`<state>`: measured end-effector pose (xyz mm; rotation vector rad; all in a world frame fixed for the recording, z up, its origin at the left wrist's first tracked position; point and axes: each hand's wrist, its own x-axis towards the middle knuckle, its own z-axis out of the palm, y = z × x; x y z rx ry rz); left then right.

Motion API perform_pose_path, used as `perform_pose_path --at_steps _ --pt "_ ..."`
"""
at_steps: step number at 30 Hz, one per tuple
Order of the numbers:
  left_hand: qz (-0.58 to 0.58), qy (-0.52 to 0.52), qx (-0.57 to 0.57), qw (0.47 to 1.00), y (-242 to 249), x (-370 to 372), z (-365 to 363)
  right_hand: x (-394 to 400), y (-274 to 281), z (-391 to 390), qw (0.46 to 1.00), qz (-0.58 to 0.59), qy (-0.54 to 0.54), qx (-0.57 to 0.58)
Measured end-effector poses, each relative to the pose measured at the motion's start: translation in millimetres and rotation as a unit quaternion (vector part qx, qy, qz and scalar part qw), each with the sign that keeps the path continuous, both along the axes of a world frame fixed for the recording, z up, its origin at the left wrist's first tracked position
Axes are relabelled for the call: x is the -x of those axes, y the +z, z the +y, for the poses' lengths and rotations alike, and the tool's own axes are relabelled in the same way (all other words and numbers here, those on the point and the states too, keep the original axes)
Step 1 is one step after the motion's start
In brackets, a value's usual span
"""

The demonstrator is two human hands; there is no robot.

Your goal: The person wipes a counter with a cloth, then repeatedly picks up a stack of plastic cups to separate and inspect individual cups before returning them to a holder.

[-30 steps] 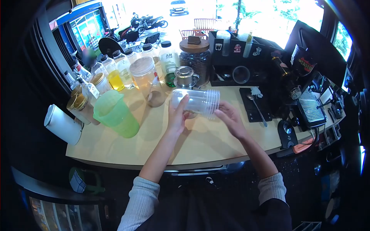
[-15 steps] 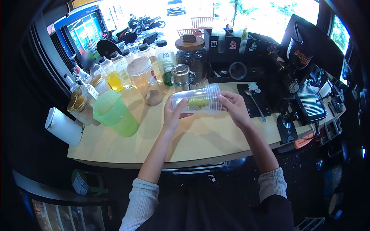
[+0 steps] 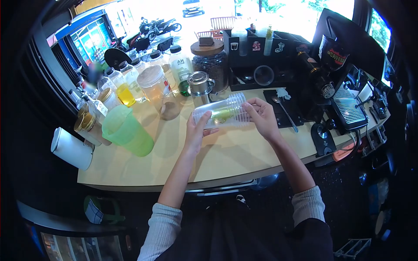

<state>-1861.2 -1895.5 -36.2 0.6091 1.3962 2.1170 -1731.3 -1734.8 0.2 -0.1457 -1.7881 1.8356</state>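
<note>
A nested stack of clear plastic cups with a green print lies on its side in the air above the counter, its rims toward the right. My left hand is wrapped round the base end, thumb across the front. At the rim end, my right hand pinches the stacked rims between thumb and fingers. Just behind the cups stands a metal drip coffee filter. Left of my left hand is a translucent green pitcher.
Several bottles and jars crowd the counter's left back, near a large lidded jar of dark beans. A long spoon lies on a black mat at the right. Beyond it stand a grinder and a drip tray.
The view has shifted slightly, so the background sits a little lower left. Both hands keep their hold on the cups; the right fingers have shifted slightly at the rims.
</note>
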Motion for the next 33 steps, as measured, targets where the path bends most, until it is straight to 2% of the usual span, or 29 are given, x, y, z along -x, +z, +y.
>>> perform_pose_path --at_steps 5,7,8,11,12,15,20,23,30,33 --pt "0.006 -0.022 -0.009 1.0 -3 -1 11 -10 6 8 1.0 0.003 0.029 0.007" --pt "0.013 -0.02 -0.01 1.0 -3 -4 19 -14 6 14 0.995 -0.018 -0.036 -0.09" --pt "0.018 -0.016 -0.01 1.0 -3 -6 22 -19 9 16 0.995 -0.017 -0.039 -0.09" --pt "-0.023 -0.027 -0.019 0.999 -4 -6 33 -33 22 28 0.977 0.013 -0.153 -0.151" --pt "-0.021 -0.027 -0.021 0.999 -5 -7 38 -33 20 34 0.976 0.015 -0.154 -0.152" --pt "-0.018 -0.032 -0.011 0.999 -6 -11 53 -34 7 47 0.983 0.049 -0.074 -0.163" --pt "-0.004 -0.038 -0.013 0.999 -3 -31 77 -39 -1 63 0.985 0.047 -0.078 -0.148" --pt "-0.003 -0.028 -0.006 1.0 -8 -36 85 -44 -6 74 0.979 0.054 -0.066 -0.183" --pt "0.031 0.0 0.001 1.0 -23 -27 91 -29 -23 83 0.99 0.068 -0.014 -0.122" --pt "-0.004 -0.004 -0.026 1.0 -31 -23 91 -23 -22 87 0.992 0.078 0.013 -0.097"
